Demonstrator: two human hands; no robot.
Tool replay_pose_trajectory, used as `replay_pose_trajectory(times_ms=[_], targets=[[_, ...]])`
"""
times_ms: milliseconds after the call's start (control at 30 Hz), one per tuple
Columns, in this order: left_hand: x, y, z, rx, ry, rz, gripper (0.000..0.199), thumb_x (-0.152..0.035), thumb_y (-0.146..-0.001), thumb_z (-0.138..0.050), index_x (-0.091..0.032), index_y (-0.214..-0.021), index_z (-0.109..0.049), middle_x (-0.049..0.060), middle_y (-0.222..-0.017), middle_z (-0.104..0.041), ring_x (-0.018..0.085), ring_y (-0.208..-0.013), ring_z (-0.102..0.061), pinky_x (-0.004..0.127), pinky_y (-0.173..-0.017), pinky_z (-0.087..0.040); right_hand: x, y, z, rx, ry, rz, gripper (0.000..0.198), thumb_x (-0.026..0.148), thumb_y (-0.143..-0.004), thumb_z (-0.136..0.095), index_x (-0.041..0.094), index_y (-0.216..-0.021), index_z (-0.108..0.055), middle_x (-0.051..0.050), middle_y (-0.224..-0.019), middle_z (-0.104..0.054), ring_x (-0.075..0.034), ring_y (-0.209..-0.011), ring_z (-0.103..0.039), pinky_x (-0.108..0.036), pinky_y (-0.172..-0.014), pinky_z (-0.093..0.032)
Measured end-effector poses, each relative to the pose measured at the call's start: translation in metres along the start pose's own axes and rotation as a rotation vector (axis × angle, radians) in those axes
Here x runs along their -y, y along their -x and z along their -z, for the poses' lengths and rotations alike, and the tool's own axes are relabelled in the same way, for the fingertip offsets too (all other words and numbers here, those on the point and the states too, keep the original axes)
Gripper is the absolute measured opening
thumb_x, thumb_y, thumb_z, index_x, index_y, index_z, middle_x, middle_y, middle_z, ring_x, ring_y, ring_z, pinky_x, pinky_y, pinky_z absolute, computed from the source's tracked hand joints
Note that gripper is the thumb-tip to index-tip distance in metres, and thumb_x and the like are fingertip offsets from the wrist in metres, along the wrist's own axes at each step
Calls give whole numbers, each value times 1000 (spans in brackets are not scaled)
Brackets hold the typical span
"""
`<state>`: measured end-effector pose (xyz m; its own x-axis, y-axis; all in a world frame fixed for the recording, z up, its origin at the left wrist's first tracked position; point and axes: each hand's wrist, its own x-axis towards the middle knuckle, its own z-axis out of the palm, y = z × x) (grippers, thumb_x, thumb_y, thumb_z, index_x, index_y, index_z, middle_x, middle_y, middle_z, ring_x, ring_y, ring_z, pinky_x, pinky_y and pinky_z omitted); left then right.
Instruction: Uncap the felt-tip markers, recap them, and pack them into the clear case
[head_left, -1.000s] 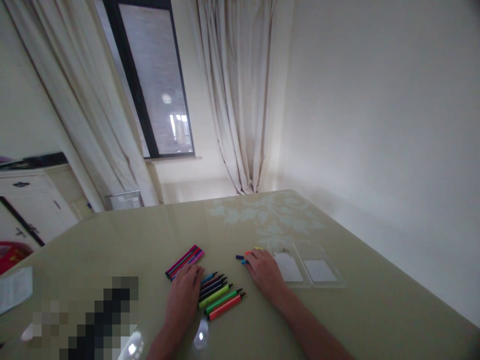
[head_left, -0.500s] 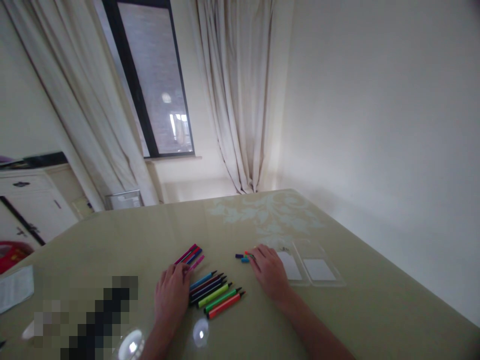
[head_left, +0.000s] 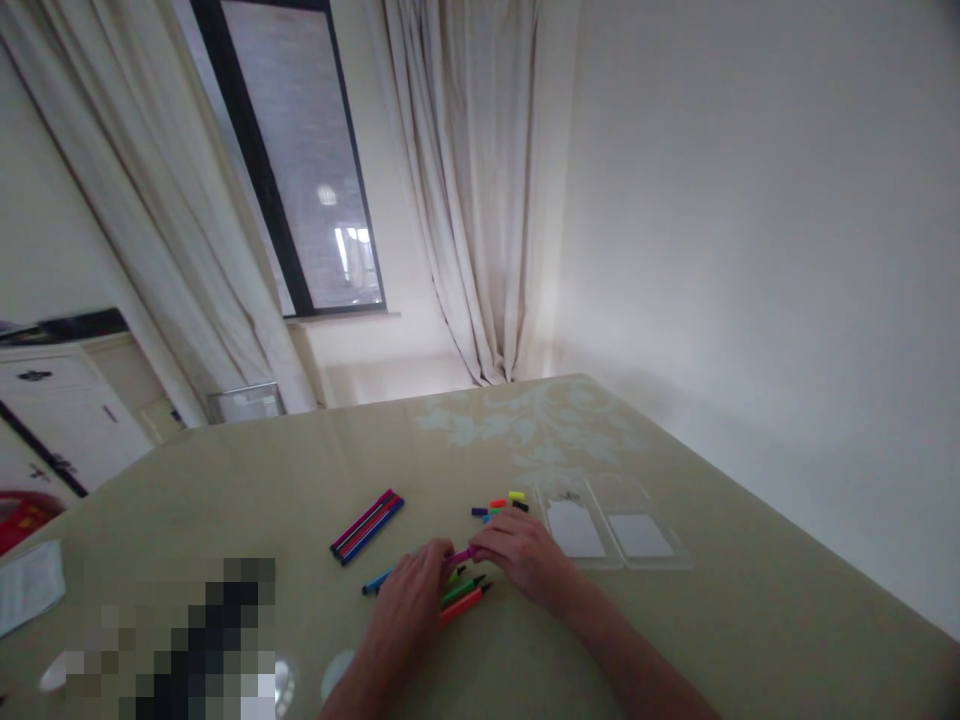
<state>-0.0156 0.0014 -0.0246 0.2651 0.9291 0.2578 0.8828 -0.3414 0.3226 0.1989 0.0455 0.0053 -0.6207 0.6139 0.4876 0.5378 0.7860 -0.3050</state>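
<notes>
My left hand (head_left: 414, 595) is closed on a pink marker (head_left: 459, 557), above a row of markers. The fingers of my right hand (head_left: 521, 555) pinch the marker's far end, where a darker magenta piece shows. Whether that piece is a separate cap I cannot make out. Beneath my left hand lie several uncapped markers, among them a blue one (head_left: 375, 581), a green one (head_left: 463, 591) and an orange-red one (head_left: 465, 604); my hand covers part of them. Just beyond my right hand are several small loose caps, including a yellow one (head_left: 517, 496) and an orange one (head_left: 498, 504).
A bundle of several markers (head_left: 367, 526) lies side by side to the left. An opened clear plastic case (head_left: 615, 558) with white inserts lies at the right. A pale folded cloth or paper (head_left: 30, 585) rests at the table's left edge. The wall borders the table's right side.
My left hand has moved right with the pink marker, uncovering the bundle at the left. My right hand has drawn back from the caps to the marker's end, and the two hands now meet.
</notes>
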Motion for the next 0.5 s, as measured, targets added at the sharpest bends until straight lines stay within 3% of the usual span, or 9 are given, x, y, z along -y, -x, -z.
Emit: replay_pose_trajectory(times_ms=[167,267,367,433,500], targets=[[-14,-1,12,63,10,84,24,-31,-106,-35,-26,-99,-57,3,-88,-74,21,-84,-70,28,-71,-45,-9,3,17,-20,-56,3,22,33,-103,-56,24,-98,-76,-3,-91,-75,-18,-92,-66,-29,-87,-49],[-3,0,23,18,-28,217,30,-36,-107,-28,-25,-98,-55,3,-83,-72,21,-79,-69,29,-69,-44,-28,9,32,-170,-83,-118,25,34,-103,-53,24,-99,-76,-5,-94,-75,-19,-91,-67,-31,-84,-52],[17,1,28,-113,-98,327,33,-36,-107,-27,-23,-97,-55,6,-90,-71,23,-84,-68,33,-76,-46,-45,14,41,-360,-76,-300,27,35,-103,-51,23,-100,-75,-7,-96,-75,-21,-91,-68,-34,-85,-54],[28,1,26,-168,-156,350,30,-35,-105,-31,-22,-95,-56,8,-94,-70,25,-91,-67,37,-82,-47,-48,15,39,-347,-37,-357,26,32,-102,-51,22,-98,-75,-8,-95,-75,-22,-90,-69,-35,-85,-54],[33,2,22,-182,-174,355,29,-36,-103,-35,-21,-94,-58,9,-96,-69,27,-96,-65,39,-86,-47,-44,14,32,-237,6,-372,23,28,-101,-52,21,-97,-74,-7,-96,-73,-21,-90,-68,-33,-83,-53]])
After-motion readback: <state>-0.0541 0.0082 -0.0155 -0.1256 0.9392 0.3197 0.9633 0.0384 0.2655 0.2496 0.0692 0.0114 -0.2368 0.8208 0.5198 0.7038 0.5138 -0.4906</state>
